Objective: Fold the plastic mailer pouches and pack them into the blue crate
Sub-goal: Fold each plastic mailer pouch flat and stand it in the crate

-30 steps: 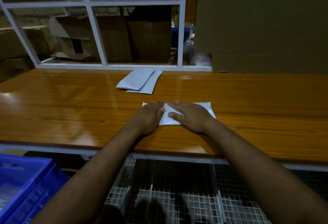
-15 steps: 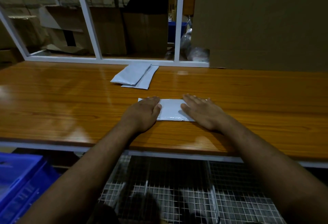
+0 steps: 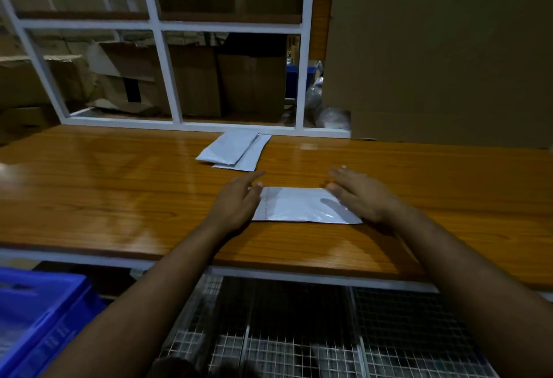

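Left hand [image 3: 236, 201], right hand [image 3: 360, 195]: both bare, no gloves, rings or watch visible. Forearms bare up to the bottom edge; no sleeves in view.

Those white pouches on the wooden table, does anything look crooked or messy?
Slightly. The two spare pouches at the back lie at a slant, overlapping unevenly. The folded pouch between the left hand and right hand lies flat and square. Nothing looks torn.
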The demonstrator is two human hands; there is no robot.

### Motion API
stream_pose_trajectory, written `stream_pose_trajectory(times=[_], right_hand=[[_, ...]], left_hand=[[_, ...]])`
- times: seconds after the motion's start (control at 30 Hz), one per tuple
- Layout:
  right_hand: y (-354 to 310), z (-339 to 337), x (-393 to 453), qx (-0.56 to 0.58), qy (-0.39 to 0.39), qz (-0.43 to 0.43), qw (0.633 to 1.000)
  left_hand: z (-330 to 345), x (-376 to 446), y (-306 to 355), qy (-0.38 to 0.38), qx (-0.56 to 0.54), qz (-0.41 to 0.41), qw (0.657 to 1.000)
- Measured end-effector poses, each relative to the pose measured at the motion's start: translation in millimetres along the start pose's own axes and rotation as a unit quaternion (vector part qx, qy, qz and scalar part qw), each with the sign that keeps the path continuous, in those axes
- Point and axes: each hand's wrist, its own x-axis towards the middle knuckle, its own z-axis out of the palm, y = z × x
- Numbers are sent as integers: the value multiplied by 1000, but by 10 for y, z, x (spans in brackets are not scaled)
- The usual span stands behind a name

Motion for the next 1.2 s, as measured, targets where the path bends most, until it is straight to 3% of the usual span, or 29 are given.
stream_pose_trajectory(times=[0.13,0.27,0.43,0.8,0.9,1.0,1.07,1.2], right_hand=[[-290,118,95,120,-19,-72,990],[-261,267,167,116,-47,-71,990],[-200,307,287,33,-88,-90,992],[-178,220,262,-3,-148,-87,985],[-113,136,171,47,-158,-45,985],[-150,73,174,103,-68,16,992],[-287,93,185,86,-29,10,996],[-494,326,86,11,-27,-27,999]], left_hand=[[-77,30,-18,-98,82,34,991],[-88,79,-98,-182,205,47,960],[-99,96,-129,-204,222,57,952],[-305,74,-157,-272,203,42,940],[-390,14,-141,-262,173,14,949],[-342,11,-56,-158,100,-15,982],[-274,57,13,-123,153,-4,981],[-168,52,-40,-177,227,-11,958]])
